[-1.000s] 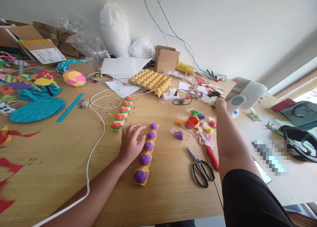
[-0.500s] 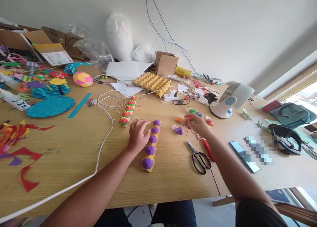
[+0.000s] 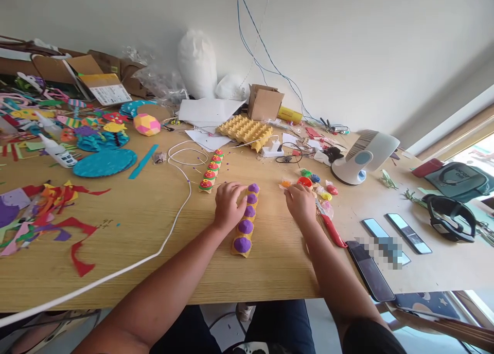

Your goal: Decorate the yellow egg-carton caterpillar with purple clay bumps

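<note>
My left hand (image 3: 230,202) rests beside the far end of a yellow egg-carton strip (image 3: 234,250) topped with purple clay domes (image 3: 246,226). Its fingertips touch or nearly touch the strip, with thumb and index finger apart. My right hand (image 3: 301,202) is closed, palm down, over the table right of the strip; whatever its fingers hold is hidden. Just beyond it are an orange clay packet (image 3: 286,183) and a red round dish-like piece (image 3: 304,181). Green (image 3: 305,173), blue (image 3: 315,178) and red (image 3: 332,188) clay packets lie around. My right forearm mostly covers the scissors.
A finished-looking strip with red and green domes (image 3: 210,175) lies beyond my left hand. A white cable (image 3: 170,228) crosses the table. A red-handled tool (image 3: 332,230) and phones (image 3: 370,271) lie right. Paper scraps (image 3: 81,230) and blue discs (image 3: 102,164) are left.
My right hand has drawn back toward me and lower, now covering where the purple clay packet lay. The red round piece has come into sight. My left hand stays by the strip; the view shifted slightly.
</note>
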Available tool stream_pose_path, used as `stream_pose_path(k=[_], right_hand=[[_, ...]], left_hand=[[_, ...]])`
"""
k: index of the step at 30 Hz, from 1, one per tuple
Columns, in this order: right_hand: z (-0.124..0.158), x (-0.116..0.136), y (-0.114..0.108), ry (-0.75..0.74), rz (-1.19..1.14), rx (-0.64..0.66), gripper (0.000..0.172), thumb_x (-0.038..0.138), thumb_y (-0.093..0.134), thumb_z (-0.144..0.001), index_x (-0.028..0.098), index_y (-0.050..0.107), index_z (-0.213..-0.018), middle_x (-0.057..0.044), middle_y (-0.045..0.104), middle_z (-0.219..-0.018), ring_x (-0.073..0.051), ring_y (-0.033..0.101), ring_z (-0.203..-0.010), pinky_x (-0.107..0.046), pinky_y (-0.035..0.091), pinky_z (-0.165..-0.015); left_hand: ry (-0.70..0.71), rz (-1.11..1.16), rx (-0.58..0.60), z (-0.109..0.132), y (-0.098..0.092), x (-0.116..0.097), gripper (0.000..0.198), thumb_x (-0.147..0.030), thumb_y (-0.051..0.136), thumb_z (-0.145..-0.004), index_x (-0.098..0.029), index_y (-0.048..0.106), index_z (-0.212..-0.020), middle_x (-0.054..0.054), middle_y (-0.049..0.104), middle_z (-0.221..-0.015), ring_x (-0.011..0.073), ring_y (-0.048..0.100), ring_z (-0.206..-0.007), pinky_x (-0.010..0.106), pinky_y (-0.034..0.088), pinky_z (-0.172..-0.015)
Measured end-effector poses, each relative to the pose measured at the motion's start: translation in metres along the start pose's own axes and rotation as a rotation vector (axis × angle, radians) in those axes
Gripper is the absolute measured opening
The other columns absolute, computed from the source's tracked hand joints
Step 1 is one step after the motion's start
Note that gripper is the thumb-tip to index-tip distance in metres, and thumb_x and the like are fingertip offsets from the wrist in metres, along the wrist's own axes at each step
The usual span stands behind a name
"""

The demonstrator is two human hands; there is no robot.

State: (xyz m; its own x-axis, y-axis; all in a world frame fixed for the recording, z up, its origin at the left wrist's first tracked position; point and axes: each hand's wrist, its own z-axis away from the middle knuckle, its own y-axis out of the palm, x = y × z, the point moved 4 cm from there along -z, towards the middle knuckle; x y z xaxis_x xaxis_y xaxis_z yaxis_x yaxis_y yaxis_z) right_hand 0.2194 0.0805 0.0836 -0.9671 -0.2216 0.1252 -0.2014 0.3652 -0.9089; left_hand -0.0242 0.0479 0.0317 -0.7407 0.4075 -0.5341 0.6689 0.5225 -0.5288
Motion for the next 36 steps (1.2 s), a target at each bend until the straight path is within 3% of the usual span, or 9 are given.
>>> stream_pose_path(k=[5,9,12,17,25,31,36], right_hand=[[0.017,0.015,-0.003,0.004,-0.613,-0.127,0.022,0.036,0.06,-0.095,0.022,0.075,-0.088,-0.006,0.071,-0.083,-0.021,0.062,-0.074,-0.035,0.049,-0.07],[0.026,0.036,0.004,-0.185,-0.829,-0.052,0.02,0.036,0.062,-0.096,0.024,0.077,-0.092,-0.007,0.074,-0.089,-0.022,0.067,-0.083,-0.036,0.052,-0.076],[0.032,0.043,0.005,-0.31,-0.86,0.002,0.017,0.034,0.064,-0.097,0.026,0.079,-0.097,-0.007,0.076,-0.092,-0.022,0.069,-0.09,-0.038,0.053,-0.082],[0.035,0.046,0.008,-0.353,-0.855,-0.015,0.014,0.033,0.068,-0.095,0.025,0.079,-0.096,-0.007,0.076,-0.092,-0.022,0.07,-0.088,-0.039,0.053,-0.082],[0.037,0.052,0.005,-0.364,-0.947,-0.026,0.016,0.035,0.07,-0.093,0.024,0.076,-0.083,-0.007,0.075,-0.088,-0.02,0.07,-0.084,-0.036,0.055,-0.077],[0.035,0.047,-0.007,-0.345,-0.962,-0.048,0.016,0.03,0.068,-0.093,0.024,0.073,-0.079,-0.005,0.072,-0.082,-0.02,0.068,-0.082,-0.035,0.054,-0.076],[0.035,0.049,0.002,-0.308,-0.991,0.015,0.016,0.034,0.07,-0.091,0.023,0.071,-0.08,-0.005,0.072,-0.083,-0.02,0.067,-0.082,-0.037,0.054,-0.078]], left_hand=[[0.063,0.093,-0.023,-0.004,-0.011,-0.013,0.029,-0.037,0.064,-0.094,-0.023,0.071,-0.118,0.011,0.062,-0.124,0.0283,0.051,-0.124,0.049,0.037,-0.114],[0.087,0.152,0.031,-0.004,-0.012,-0.017,0.035,-0.045,0.068,-0.091,-0.025,0.072,-0.121,0.011,0.061,-0.128,0.0281,0.048,-0.127,0.049,0.035,-0.117],[0.142,0.186,0.084,-0.003,-0.01,-0.021,0.023,-0.043,0.07,-0.09,-0.028,0.076,-0.107,0.008,0.063,-0.127,0.0269,0.047,-0.128,0.048,0.035,-0.117],[0.176,0.221,0.087,-0.001,-0.01,-0.024,0.012,-0.035,0.071,-0.091,-0.028,0.077,-0.084,0.005,0.068,-0.121,0.0262,0.044,-0.13,0.049,0.038,-0.116],[0.127,0.28,0.153,0.001,-0.007,-0.022,0.01,-0.034,0.075,-0.087,-0.029,0.078,-0.079,0.004,0.072,-0.102,0.0278,0.046,-0.128,0.051,0.041,-0.113],[0.116,0.324,0.173,0.0,-0.007,-0.023,0.008,-0.032,0.072,-0.09,-0.028,0.079,-0.089,0.005,0.071,-0.115,0.0262,0.047,-0.127,0.052,0.041,-0.115],[0.11,0.299,0.187,0.001,-0.008,-0.024,0.008,-0.032,0.072,-0.089,-0.029,0.079,-0.085,0.005,0.071,-0.113,0.0266,0.048,-0.126,0.053,0.04,-0.115]])
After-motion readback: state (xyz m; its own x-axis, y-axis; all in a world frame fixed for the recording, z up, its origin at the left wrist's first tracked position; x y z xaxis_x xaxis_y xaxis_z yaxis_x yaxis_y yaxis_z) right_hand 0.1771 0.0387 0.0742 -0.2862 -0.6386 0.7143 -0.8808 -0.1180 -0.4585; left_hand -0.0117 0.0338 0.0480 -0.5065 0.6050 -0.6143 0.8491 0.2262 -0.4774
